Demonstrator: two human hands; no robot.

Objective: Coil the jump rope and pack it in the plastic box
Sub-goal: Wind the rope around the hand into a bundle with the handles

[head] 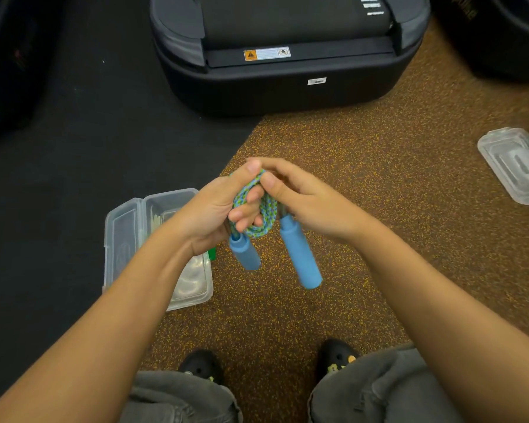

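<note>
Both forearms reached forward, meeting above the speckled brown rubber floor (348, 178). The left hand (214, 209) was curled around the coiled blue-and-green braided jump rope (264, 209), fingers hooked through the loops. The right hand (300, 196) pinched the top of the coil between thumb and forefinger. Two blue foam handles (300, 251) dangled below the hands. One open clear plastic box (129, 233) sat on the floor under the left forearm, and a second clear box (513, 166) lay near the floor's right edge.
</note>
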